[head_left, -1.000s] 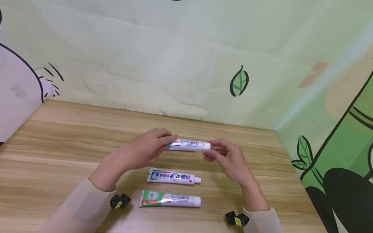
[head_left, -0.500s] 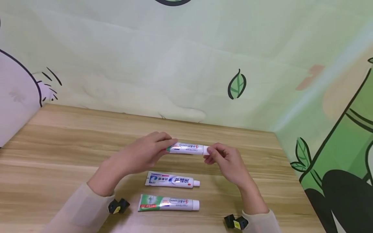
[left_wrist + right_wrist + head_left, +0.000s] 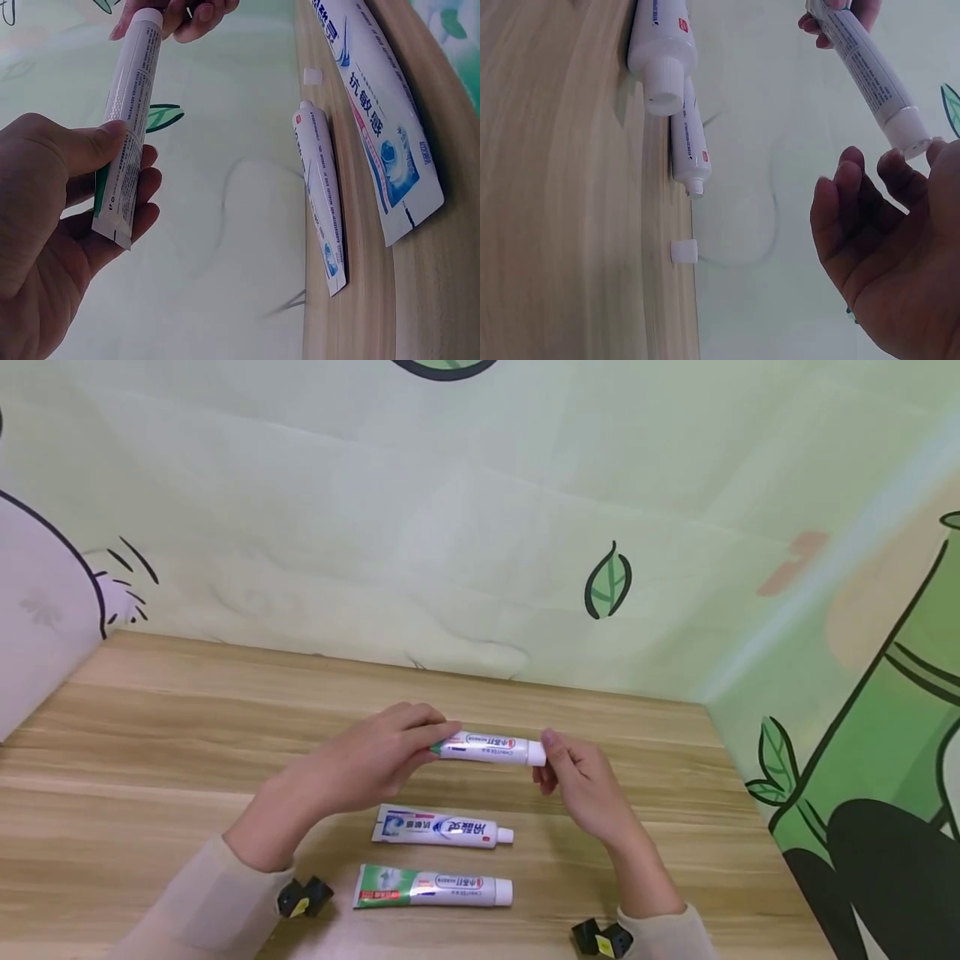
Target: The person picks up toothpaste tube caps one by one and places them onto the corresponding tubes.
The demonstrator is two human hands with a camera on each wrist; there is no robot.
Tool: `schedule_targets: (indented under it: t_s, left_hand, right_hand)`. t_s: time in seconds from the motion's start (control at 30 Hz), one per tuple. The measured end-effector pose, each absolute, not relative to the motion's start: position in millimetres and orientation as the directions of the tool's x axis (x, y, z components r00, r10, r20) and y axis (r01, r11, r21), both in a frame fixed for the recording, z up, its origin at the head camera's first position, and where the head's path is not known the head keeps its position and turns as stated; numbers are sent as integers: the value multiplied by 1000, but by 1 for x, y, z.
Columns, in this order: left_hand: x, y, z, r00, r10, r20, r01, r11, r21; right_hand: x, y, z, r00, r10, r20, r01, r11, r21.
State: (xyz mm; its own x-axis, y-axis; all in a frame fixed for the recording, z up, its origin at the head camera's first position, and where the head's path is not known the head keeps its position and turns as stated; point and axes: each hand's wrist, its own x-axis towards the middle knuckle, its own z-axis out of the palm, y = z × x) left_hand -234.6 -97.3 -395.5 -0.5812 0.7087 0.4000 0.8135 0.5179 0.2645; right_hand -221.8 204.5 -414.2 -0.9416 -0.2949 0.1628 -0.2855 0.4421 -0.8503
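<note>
My left hand (image 3: 367, 756) grips the tail of a white and green toothpaste tube (image 3: 483, 747), held level above the table with its cap pointing right. At that white cap (image 3: 907, 129) my right hand (image 3: 585, 781) has its thumb and forefinger on either side, the other fingers curled. Below lie a white and blue toothpaste tube (image 3: 438, 827) and, nearest me, a second white and green tube (image 3: 435, 887). Another white and blue tube (image 3: 321, 195) with a bare nozzle shows in both wrist views; the held tube hides it in the head view.
A small loose white cap (image 3: 684, 251) sits on the wooden table (image 3: 187, 718) beyond the bare nozzle. A printed cloth (image 3: 337, 527) with leaf drawings stands along the table's back and sides. Black wrist devices (image 3: 303, 897) are at both sleeves.
My right thumb has shifted from over the cap to its outer end, and the right hand has turned slightly. The left hand still holds the tube, whose cap end has dipped a little.
</note>
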Motion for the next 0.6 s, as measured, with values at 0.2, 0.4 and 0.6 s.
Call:
schedule_targets:
  t_s: [0.2, 0.4, 0.6]
  left_hand:
    - [-234, -97, -398, -596, 709, 378, 803, 528, 277]
    - [-233, -98, -400, -616, 699, 363, 788, 538, 301]
    - [-236, -99, -397, -607, 698, 381, 795, 532, 293]
  right_hand:
    - [-220, 206, -416, -966, -226, 127, -223, 474, -852]
    - [-217, 212, -413, -929, -306, 210, -327, 412, -850]
    - [-220, 210, -411, -885, -342, 316, -444, 414, -795]
